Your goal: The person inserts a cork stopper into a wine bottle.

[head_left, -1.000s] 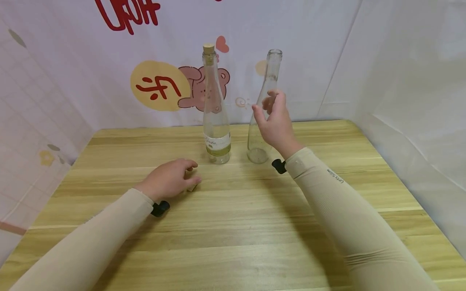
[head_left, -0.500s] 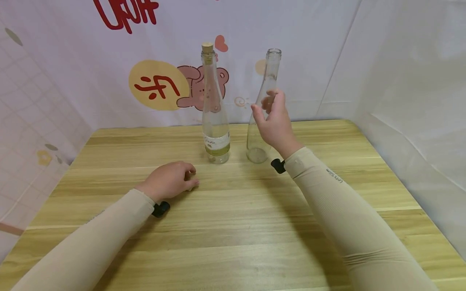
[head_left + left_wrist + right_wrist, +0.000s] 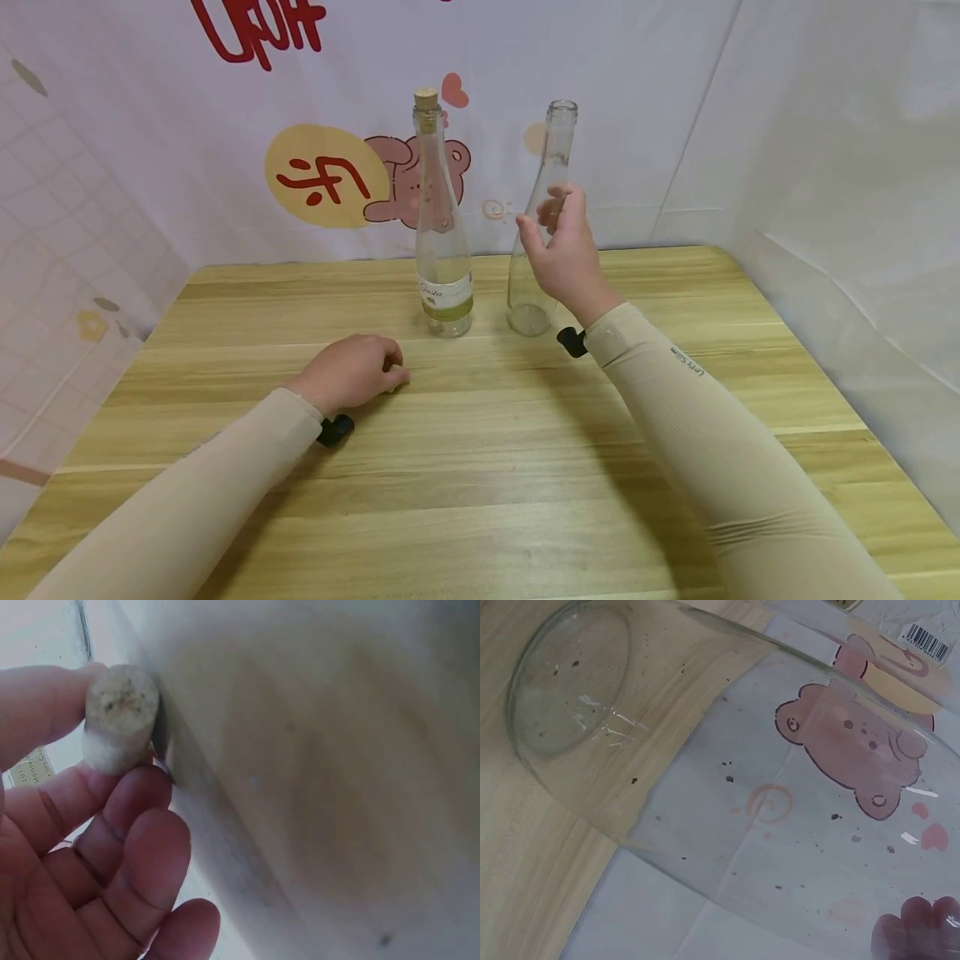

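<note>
In the left wrist view my left hand point(image 3: 351, 369) pinches a cork point(image 3: 120, 720) between thumb and fingers; its speckled end faces the camera. The head view shows that hand low over the table, with the cork mostly hidden beneath it. My right hand point(image 3: 567, 254) grips the upper body of an uncorked clear glass bottle point(image 3: 530, 292), thumb across the near side. The fingers point(image 3: 919, 934) show through the glass on its far side. Left of it stands a second clear bottle point(image 3: 444, 237), upright, with a cork point(image 3: 426, 101) in its mouth and a white-and-green label.
Both bottles stand near the back of the wood-grain table point(image 3: 465, 500). Close behind them hangs a white cloth point(image 3: 637, 75) printed with a pink bear and red characters. More pale cloth point(image 3: 862, 250) hangs along the right side.
My left hand's fingers have drawn in slightly around the cork, which is now more hidden in the head view. The right hand stays at the bottle; both bottles stand as before.
</note>
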### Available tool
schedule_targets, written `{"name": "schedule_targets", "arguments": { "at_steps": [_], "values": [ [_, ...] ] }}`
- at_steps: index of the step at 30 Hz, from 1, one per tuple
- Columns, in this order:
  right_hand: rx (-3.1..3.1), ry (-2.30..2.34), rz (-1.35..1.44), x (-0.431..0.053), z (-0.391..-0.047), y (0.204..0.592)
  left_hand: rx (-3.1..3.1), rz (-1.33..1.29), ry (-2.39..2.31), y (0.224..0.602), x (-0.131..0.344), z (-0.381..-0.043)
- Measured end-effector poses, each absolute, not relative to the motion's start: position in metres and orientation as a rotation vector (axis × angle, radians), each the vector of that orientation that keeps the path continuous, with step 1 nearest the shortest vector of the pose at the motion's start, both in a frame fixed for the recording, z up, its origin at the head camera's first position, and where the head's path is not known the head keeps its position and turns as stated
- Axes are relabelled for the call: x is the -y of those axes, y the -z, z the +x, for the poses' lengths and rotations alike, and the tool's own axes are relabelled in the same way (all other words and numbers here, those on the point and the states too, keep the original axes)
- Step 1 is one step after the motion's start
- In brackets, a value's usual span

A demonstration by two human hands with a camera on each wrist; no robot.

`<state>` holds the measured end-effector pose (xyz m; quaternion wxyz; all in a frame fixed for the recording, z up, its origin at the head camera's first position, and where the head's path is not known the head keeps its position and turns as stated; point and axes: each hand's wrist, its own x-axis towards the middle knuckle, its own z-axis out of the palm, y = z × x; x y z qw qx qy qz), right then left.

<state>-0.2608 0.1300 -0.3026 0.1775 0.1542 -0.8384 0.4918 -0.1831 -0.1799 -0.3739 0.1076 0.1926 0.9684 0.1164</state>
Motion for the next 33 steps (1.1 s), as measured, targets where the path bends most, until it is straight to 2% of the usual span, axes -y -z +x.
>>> {"name": "schedule_targets", "arguments": {
  "at_steps": [33],
  "values": [
    [2.380,-1.396,0.432,-0.1303,-0.2594,0.3022,-2.843,0.571,-0.415,0.3693,0.1718,-0.1810]
  ]
}}
